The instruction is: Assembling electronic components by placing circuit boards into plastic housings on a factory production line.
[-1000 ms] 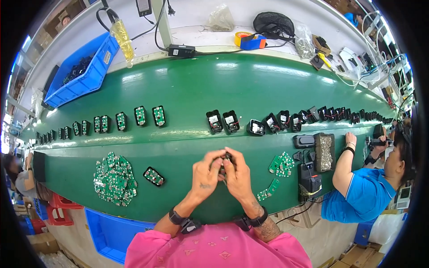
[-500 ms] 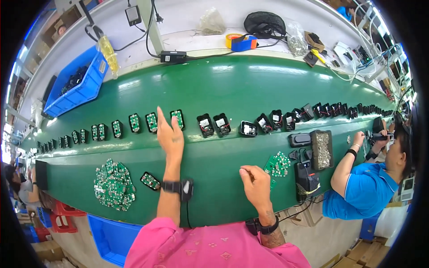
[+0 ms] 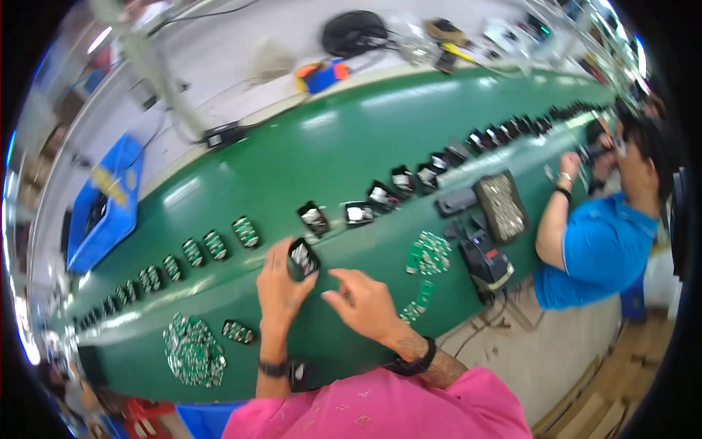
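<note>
A black plastic housing (image 3: 303,257), with pale and metallic parts inside, is gripped by my left hand (image 3: 278,289) near the middle of the bench. Just right of it is my right hand (image 3: 364,304), thumb and fingers apart and nothing seen in them. Another such housing (image 3: 313,218) stands beyond my left hand. To the left, a row includes a housing with a green circuit board (image 3: 246,232) in it. One more board-filled housing (image 3: 238,331) lies left of my left forearm, beside a heap of green circuit boards (image 3: 194,351).
Loose small boards (image 3: 428,253) lie to my right, near a tray of small metal parts (image 3: 502,207) and a black device (image 3: 485,260). A blue bin (image 3: 110,205) stands far left. A co-worker in a blue shirt (image 3: 603,252) works at the right.
My left hand has left the board-filled row and taken one open housing from the bench. My right hand has come in toward it, its fingers opening. The whole view has turned.
</note>
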A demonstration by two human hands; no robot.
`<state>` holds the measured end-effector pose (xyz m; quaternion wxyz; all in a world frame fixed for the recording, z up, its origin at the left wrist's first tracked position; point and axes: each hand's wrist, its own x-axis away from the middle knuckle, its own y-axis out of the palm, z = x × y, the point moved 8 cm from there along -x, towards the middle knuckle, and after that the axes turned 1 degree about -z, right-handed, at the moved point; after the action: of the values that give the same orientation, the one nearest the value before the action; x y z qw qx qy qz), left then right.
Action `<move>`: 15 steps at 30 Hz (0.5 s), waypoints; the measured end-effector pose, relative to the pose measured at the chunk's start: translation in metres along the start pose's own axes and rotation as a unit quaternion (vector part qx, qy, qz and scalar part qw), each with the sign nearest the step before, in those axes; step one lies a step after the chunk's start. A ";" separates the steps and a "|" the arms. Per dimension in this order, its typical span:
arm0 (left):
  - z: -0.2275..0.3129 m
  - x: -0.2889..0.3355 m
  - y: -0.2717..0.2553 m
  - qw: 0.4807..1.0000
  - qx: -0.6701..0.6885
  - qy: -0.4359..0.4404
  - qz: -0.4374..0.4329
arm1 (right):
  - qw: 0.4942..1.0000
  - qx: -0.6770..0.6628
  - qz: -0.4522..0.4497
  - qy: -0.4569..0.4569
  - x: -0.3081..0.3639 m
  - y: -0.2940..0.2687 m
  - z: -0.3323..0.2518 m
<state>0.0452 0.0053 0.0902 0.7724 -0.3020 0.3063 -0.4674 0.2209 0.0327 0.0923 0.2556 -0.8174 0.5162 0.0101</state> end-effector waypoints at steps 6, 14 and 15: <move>0.038 0.056 0.025 0.971 0.143 -0.004 -0.189 | 0.997 -0.007 -0.064 -0.046 0.021 0.014 0.002; 0.028 0.085 0.065 0.832 0.468 -0.019 -0.297 | 0.986 -0.127 -0.076 0.079 0.045 -0.032 0.013; 0.033 0.086 0.067 0.832 0.469 -0.019 -0.296 | 0.986 -0.125 -0.078 0.078 0.047 -0.041 0.019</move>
<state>0.1383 -0.0417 0.0439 0.6520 0.0119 -0.0687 -0.7550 0.2820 0.0156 0.0793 0.1099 -0.8790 0.4639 -0.0095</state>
